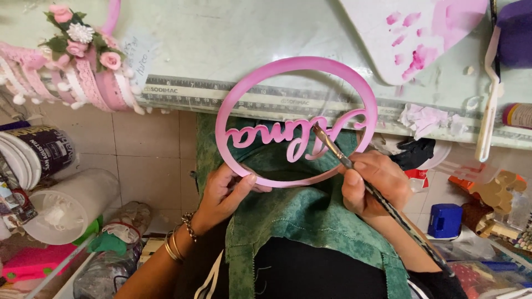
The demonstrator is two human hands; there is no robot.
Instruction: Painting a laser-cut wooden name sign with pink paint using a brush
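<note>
Fingers: left hand (224, 191) grips pink hoop (293, 69) | right hand (372, 182) grips paintbrush (332, 147)

Both forearms are bare, no sleeves reaching the wrists. The left hand (221, 194) has a beaded bracelet (190, 226) at the wrist and thin gold bangles (174, 247) just behind it. The right hand (372, 185) wears no jewellery. A green mottled apron (310, 232) covers dark clothing (310, 277) with white stripes.

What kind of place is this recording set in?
Probably a small craft workshop: a paintbrush colouring a pink hoop, a paint-smeared palette, and a lace-and-flower decoration on the bench.
</note>
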